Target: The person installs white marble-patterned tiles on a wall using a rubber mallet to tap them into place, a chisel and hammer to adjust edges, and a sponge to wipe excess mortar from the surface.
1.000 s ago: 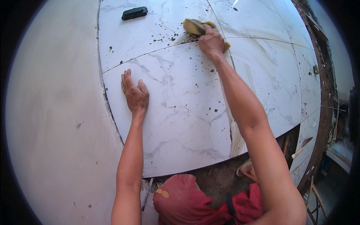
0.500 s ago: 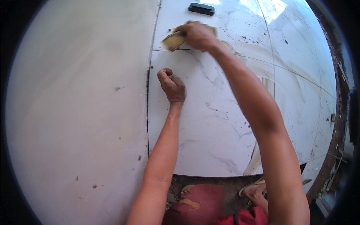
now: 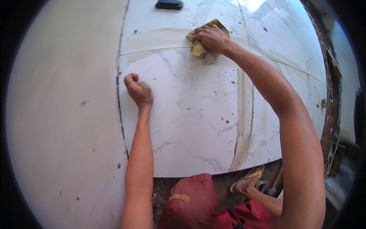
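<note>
My right hand [image 3: 212,39] is closed on a dirty yellow sponge [image 3: 199,50], bent under the fingers, with one end poking out toward me and a darker flap beyond the knuckles. It presses on the white marble-patterned tile floor [image 3: 179,126], over a joint line running crosswise. Pale smears of wet grout [image 3: 156,39] lie along that joint, left of the sponge. Near the floor's left edge, my left hand [image 3: 139,91] rests on the tile as a fist, thumb side up, blurred a little; nothing shows in it.
A black oblong holder or case [image 3: 169,4] lies on the far tiles. To the left rises a plain pale wall [image 3: 65,114], a dark gap along its foot. Dark crumbs dot the tiles. Another smeared joint [image 3: 241,147] runs toward me on the right. My sandalled foot [image 3: 248,181] stands on bare soil.
My right hand has swept the sponge rightward along the crosswise joint, leaving a pale smear behind it. The view has shifted to the right; my left fist stays beside the wall gap.
</note>
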